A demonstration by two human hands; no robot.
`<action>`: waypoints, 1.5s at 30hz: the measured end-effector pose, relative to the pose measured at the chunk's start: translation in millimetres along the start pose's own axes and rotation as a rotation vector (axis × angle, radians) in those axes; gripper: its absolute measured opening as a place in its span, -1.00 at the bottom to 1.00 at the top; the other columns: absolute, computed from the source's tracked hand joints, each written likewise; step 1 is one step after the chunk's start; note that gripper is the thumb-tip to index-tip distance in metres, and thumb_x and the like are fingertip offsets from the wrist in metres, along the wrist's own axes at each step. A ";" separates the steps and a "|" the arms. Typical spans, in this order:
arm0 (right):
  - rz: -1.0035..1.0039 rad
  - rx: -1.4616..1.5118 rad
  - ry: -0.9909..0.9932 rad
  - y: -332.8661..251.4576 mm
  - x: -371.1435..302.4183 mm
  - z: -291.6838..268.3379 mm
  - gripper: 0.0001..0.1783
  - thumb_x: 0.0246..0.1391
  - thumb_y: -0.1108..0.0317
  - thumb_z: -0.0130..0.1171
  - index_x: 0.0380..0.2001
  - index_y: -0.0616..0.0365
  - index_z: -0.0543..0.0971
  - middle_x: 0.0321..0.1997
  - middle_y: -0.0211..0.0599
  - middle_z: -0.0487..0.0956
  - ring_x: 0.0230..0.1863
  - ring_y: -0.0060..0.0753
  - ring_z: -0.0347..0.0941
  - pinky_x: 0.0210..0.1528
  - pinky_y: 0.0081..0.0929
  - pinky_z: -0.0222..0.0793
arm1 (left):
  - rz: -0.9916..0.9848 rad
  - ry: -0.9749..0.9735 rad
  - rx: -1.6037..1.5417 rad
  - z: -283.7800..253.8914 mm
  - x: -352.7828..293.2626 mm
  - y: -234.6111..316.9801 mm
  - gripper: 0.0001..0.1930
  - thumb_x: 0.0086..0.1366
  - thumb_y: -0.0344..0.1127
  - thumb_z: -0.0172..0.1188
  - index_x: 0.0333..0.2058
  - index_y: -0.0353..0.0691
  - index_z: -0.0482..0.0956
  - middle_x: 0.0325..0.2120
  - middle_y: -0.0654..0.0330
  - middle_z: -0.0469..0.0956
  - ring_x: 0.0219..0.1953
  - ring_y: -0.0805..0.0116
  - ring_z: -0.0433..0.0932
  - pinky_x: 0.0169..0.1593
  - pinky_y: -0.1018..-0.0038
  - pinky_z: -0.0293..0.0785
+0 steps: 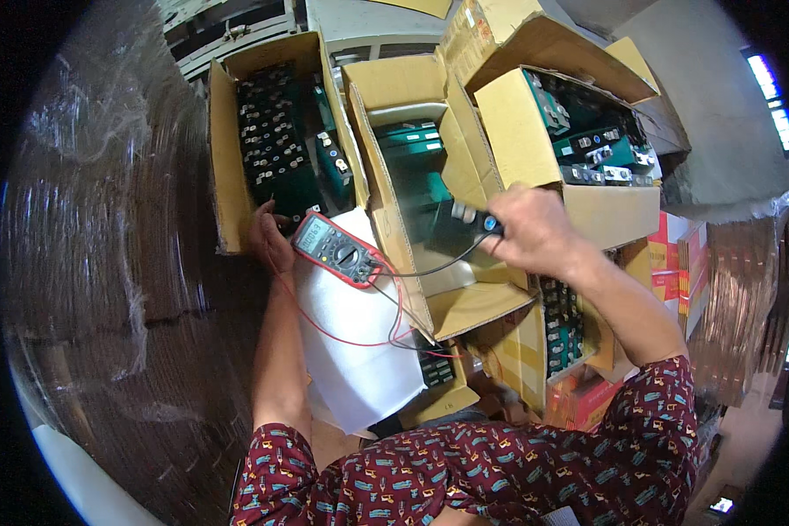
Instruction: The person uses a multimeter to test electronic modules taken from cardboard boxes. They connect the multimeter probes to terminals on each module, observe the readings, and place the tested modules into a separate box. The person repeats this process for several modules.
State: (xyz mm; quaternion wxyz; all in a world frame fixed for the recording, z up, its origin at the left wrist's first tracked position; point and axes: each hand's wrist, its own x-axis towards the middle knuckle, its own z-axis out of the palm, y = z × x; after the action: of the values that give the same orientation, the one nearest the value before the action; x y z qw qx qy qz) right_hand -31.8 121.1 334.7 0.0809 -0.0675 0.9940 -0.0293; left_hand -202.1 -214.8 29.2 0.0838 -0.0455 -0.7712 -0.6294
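My right hand (535,230) is closed round the end of a dark battery cell (454,230) with silver terminals and a blue dot, above the open middle carton (465,302). A black lead runs from the red-edged multimeter (337,249) to that cell's end by my fingers. My left hand (270,235) is curled at the near corner of the left carton (223,158), beside the multimeter. The red lead (311,331) loops up to it; the fingertips and whatever they pinch are partly hidden. The multimeter rests on a white sheet (342,359), its display lit.
Several green-black cells (272,131) with metal terminals fill the left carton. More stand in the right carton (618,210) and in a lower carton (563,329). Plastic-wrapped stacked cardboard (105,289) rises at left. Red-and-white boxes (675,254) stand at right.
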 end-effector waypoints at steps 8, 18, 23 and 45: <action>-0.072 -0.111 -0.383 -21.3 -21.2 126.3 -0.71 0.04 0.18 0.41 -0.33 0.19 0.65 -0.37 0.03 0.68 -0.17 0.00 0.66 -0.10 -0.07 0.64 | 0.014 0.052 -0.093 -2.4 5.1 5.6 -0.56 0.59 -0.08 -0.16 0.11 -0.26 0.56 -0.28 0.14 0.61 -0.19 0.34 0.56 -0.07 0.43 0.48; -0.177 0.577 0.511 -22.2 37.6 33.5 -0.64 0.31 0.25 -0.06 -0.47 0.29 0.51 -0.48 -0.05 0.51 -0.37 -0.01 0.53 -0.23 -0.08 0.45 | -0.108 0.120 -0.102 -7.3 16.8 36.1 -0.61 0.54 -0.12 -0.04 0.09 -0.32 0.50 -0.07 0.09 0.60 -0.01 0.25 0.56 0.17 0.32 0.41; -0.167 0.839 0.716 -73.4 121.9 45.2 -0.56 0.33 0.15 -0.20 -0.41 0.29 0.48 -0.41 -0.10 0.50 -0.32 -0.16 0.44 -0.21 -0.28 0.36 | -0.122 0.076 -0.077 0.8 28.6 37.2 -0.60 0.51 -0.11 0.02 0.10 -0.30 0.51 -0.04 0.11 0.59 0.03 0.24 0.54 0.20 0.35 0.40; 0.336 1.223 0.581 -131.6 248.4 229.7 -0.69 0.20 0.35 0.30 -0.06 0.31 0.69 -0.19 -0.13 0.74 -0.14 -0.40 0.66 -0.04 -0.46 0.54 | -0.079 0.057 0.051 -2.0 34.0 13.6 -0.58 0.48 -0.11 0.09 0.10 -0.32 0.58 -0.02 0.04 0.64 0.04 0.19 0.58 0.15 0.31 0.45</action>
State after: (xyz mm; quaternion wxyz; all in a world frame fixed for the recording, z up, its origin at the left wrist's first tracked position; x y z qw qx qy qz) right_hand -219.8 -54.5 78.5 -0.1612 0.1552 0.7773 -0.5879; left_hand -232.9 -215.2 49.1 0.0818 0.0053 -0.7855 -0.6133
